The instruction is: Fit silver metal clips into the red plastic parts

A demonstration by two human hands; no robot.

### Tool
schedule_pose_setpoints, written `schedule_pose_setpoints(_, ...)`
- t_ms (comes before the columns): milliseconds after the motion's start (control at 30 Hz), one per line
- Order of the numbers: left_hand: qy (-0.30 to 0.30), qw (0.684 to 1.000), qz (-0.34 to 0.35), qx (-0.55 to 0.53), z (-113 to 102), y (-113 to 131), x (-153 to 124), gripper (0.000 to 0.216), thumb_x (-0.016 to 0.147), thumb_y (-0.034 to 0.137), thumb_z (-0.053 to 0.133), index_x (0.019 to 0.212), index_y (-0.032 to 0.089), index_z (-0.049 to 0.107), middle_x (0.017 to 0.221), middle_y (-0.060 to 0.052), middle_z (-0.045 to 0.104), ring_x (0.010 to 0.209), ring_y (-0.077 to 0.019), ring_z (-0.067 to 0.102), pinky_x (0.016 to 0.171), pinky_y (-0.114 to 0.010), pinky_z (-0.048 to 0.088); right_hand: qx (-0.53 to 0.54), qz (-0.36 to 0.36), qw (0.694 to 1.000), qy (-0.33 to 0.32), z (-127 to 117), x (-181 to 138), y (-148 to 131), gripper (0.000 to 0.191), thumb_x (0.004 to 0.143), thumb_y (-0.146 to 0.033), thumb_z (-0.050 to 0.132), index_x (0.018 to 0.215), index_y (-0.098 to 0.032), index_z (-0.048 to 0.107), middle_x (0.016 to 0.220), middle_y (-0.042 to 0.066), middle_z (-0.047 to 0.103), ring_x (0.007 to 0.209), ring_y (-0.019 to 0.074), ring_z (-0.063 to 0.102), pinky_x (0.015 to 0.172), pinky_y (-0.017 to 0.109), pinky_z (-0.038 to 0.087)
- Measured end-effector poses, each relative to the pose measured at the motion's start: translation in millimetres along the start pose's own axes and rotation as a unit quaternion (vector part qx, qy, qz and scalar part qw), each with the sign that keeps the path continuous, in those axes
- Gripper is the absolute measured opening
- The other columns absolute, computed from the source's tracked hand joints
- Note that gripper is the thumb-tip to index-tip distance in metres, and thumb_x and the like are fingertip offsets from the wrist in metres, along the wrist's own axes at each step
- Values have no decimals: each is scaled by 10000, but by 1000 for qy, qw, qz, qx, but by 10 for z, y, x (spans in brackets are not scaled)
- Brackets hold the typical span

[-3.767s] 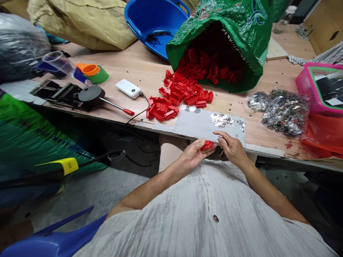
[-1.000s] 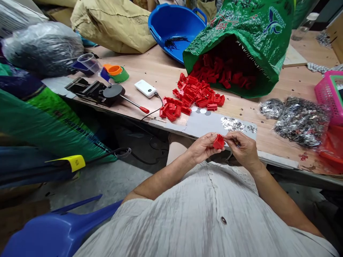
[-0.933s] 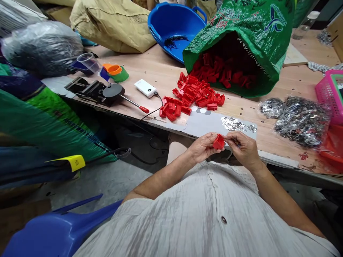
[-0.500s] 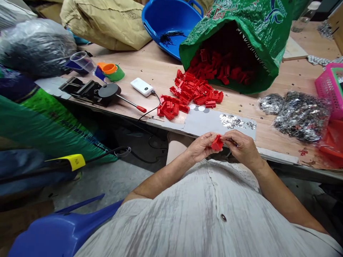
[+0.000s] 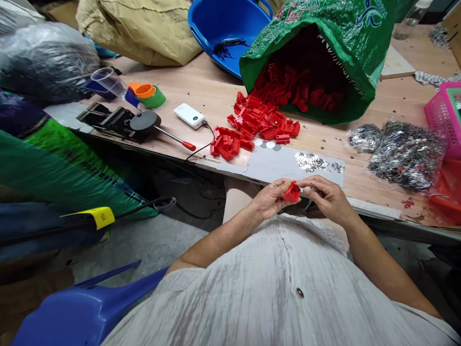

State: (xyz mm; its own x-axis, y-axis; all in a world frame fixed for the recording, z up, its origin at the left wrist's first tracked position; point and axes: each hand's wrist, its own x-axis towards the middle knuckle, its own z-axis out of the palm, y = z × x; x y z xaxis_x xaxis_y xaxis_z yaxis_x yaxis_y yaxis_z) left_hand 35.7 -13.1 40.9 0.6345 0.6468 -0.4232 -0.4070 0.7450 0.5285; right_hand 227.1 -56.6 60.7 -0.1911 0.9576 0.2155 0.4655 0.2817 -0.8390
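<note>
In front of my lap, my left hand [image 5: 271, 199] pinches a small red plastic housing [image 5: 292, 192] between thumb and fingers, its hollow side facing right. My right hand [image 5: 326, 196] is at the housing's right side. Its index finger reaches out to the housing's upper edge, with the thumb a little apart and the other fingers loosely curled; I see nothing held in it. Just beyond both hands, small shiny metal pieces [image 5: 311, 162] lie spread on a grey sheet [image 5: 270, 166] at the table's front edge.
Loose red housings [image 5: 257, 120] spill from a green woven sack [image 5: 360, 103]. Left of them are a white power bank [image 5: 189, 116] with a cable and a lever-handled black tool [image 5: 144, 122]. A blue basin [image 5: 216, 29] stands behind; bagged metal parts [image 5: 405, 156] and a pink basket [image 5: 441, 115] stand right.
My right hand's thumb and index finger have parted from their pinch at the housing; the index finger now stretches along its edge. My left hand keeps the housing in place.
</note>
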Motion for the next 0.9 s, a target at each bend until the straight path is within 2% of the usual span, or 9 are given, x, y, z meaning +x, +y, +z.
schedule_pose_setpoints(100, 3, 1000, -4, 12, 29, 1, -9, 276, 768, 323, 805, 917, 127, 681, 843, -7, 649, 726, -91, 628, 705, -236, 564, 49, 93, 994, 10, -28, -6, 57, 219, 958, -394, 548, 1019, -223, 670, 870, 24, 650, 702, 140, 550, 618, 282, 438)
schedule_pose_setpoints(167, 1, 1000, -5, 20, 37, -4, -11, 305, 748, 342, 820, 916, 128, 682, 846, -6, 653, 727, -90, 628, 711, -240, 561, 72, 124, 990, 8, -20, 3, 104, 216, 928, -426, 587, 957, -216, 633, 800, 0, 596, 652, 124, 484, 580, 269, 398)
schedule_pose_setpoints(467, -32, 989, -47, 133, -82, 18, 21, 453, 599, 400, 905, 893, 121, 701, 784, -16, 665, 639, -81, 607, 612, -207, 515, 192, 162, 965, -71, 114, 7, 162, 368, 804, -478, 717, 792, -222, 453, 760, -44, 453, 660, 109, 401, 571, 248, 366)
schedule_pose_setpoints(533, -17, 990, -18, 141, -56, 12, 17, 444, 641, 423, 876, 935, 139, 705, 827, -18, 671, 681, -93, 626, 657, -231, 540, 215, 182, 958, -59, 152, -1, 191, 387, 795, -489, 726, 791, -223, 445, 754, -51, 461, 624, 97, 379, 542, 238, 338)
schedule_pose_setpoints(633, -3, 986, 71, 153, 14, -9, 10, 451, 754, 542, 755, 989, 160, 712, 911, -38, 673, 774, -123, 651, 755, -290, 571, 283, 228, 931, -19, 195, 6, 240, 447, 756, -519, 756, 807, -233, 417, 731, -66, 479, 530, 68, 320, 466, 221, 266)
schedule_pose_setpoints(700, -1, 966, 153, 210, 43, -24, 6, 452, 742, 535, 764, 1007, 170, 725, 1036, -62, 664, 887, -150, 654, 812, -292, 564, 315, 248, 916, 15, 212, 18, 257, 476, 727, -516, 784, 818, -237, 409, 703, -83, 461, 492, 52, 298, 443, 213, 243)
schedule_pose_setpoints(767, 13, 927, 224, 299, 33, -41, 6, 434, 678, 437, 840, 1018, 188, 735, 1115, -66, 650, 978, -170, 639, 830, -261, 546, 326, 255, 910, 31, 223, 26, 256, 480, 715, -505, 799, 822, -236, 416, 684, -91, 442, 481, 44, 308, 440, 208, 250)
schedule_pose_setpoints(833, 31, 899, 248, 361, -8, -57, 8, 400, 685, 366, 840, 1033, 201, 729, 1072, -52, 666, 905, -153, 644, 779, -235, 536, 325, 258, 910, 20, 231, 35, 241, 469, 718, -502, 798, 818, -232, 428, 672, -91, 434, 477, 42, 313, 437, 207, 251)
schedule_pose_setpoints(900, 45, 893, 241, 378, -54, -65, 3, 347, 759, 363, 777, 1064, 213, 714, 1013, -37, 688, 791, -135, 641, 748, -245, 532, 319, 261, 911, 8, 236, 50, 215, 457, 719, -501, 797, 826, -231, 444, 662, -91, 428, 476, 45, 313, 430, 208, 247)
